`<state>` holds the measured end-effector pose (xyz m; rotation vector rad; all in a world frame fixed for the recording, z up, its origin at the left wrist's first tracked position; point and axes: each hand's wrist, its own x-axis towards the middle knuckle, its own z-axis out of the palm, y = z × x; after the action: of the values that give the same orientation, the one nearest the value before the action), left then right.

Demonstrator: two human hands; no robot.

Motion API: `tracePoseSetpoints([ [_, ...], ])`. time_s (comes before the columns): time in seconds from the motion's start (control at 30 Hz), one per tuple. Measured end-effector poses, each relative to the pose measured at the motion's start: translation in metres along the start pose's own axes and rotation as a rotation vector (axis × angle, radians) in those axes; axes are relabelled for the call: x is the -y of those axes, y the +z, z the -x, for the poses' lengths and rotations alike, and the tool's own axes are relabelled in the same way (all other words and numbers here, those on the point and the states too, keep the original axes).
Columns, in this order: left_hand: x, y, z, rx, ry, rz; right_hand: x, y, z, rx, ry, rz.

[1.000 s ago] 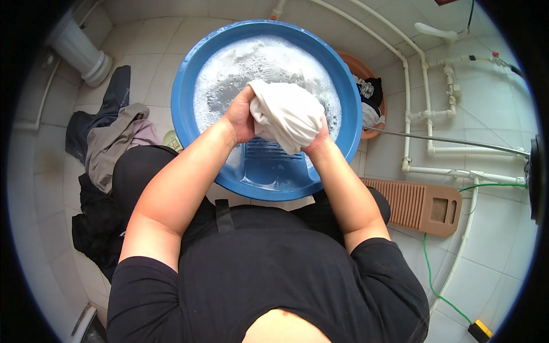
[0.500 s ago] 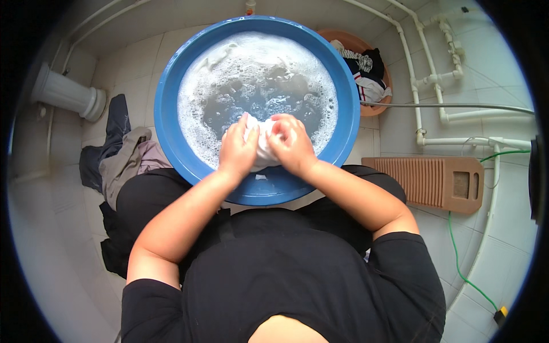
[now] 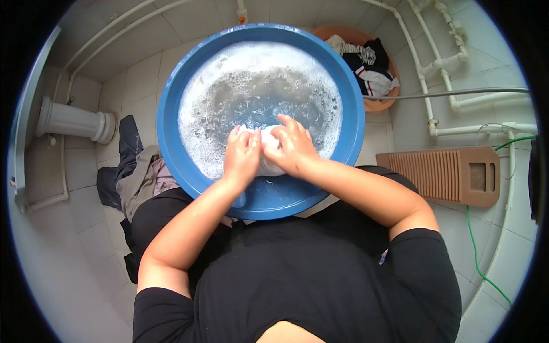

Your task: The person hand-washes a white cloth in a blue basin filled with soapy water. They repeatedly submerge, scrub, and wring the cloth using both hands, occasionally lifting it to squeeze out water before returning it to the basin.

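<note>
Gripping white cloth (image 3: 270, 166) at the blue basin (image 3: 167, 117)'s near edge

On my feed, the left hand (image 3: 242, 157) and right hand (image 3: 294, 151) both hold it, just inside that edge. I see left fingers bent against the bunched cloth and right fingers pinching it. Foam (image 3: 200, 134) rings the greyish water (image 3: 254, 108) beyond.

Basin (image 3: 167, 123) directly before the person; sudsy water (image 3: 257, 94) in it. Cloth (image 3: 271, 168) at the basin's near side, between left hand (image 3: 242, 154) and right hand (image 3: 293, 150). Tub (image 3: 380, 105) behind the basin to the right, garments (image 3: 370, 77) in it. Washboard (image 3: 437, 174) right of the basin; pipes (image 3: 469, 131) beyond it. Clothes pile (image 3: 136, 180) on the floor, left of the basin; pedestal (image 3: 74, 121) farther left and behind the pile.
</note>
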<state>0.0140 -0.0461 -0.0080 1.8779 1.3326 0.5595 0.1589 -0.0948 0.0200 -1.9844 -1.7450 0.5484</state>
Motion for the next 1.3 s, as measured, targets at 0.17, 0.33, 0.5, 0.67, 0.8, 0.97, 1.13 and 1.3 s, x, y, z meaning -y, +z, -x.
tracePoseSetpoints([
  [0.17,0.000,0.016,0.014,-0.251,0.265,-0.030,-0.008,0.006,0.004,0.108,-0.176,-0.031],
  [0.33,-0.006,0.008,-0.047,0.001,-0.167,-0.222,-0.009,0.012,-0.055,0.228,0.231,-0.006],
  [0.5,0.021,-0.002,-0.018,0.217,-0.131,-0.008,0.003,0.006,-0.010,0.058,0.092,0.016],
  [0.67,-0.010,0.004,0.028,-0.092,0.246,0.002,0.000,-0.004,0.021,0.088,-0.178,-0.093],
  [0.8,0.006,0.009,-0.024,-0.039,0.002,0.032,-0.014,0.015,-0.037,0.160,-0.085,-0.117],
  [0.97,0.024,0.004,-0.045,0.019,-0.123,-0.231,-0.002,0.017,-0.053,0.110,0.141,0.001],
  [1.13,0.001,0.000,0.034,-0.051,0.151,0.011,0.001,-0.003,0.020,-0.044,-0.198,-0.127],
  [1.3,0.003,0.004,-0.009,0.018,0.159,-0.024,-0.003,0.006,-0.023,0.240,-0.076,-0.005],
])
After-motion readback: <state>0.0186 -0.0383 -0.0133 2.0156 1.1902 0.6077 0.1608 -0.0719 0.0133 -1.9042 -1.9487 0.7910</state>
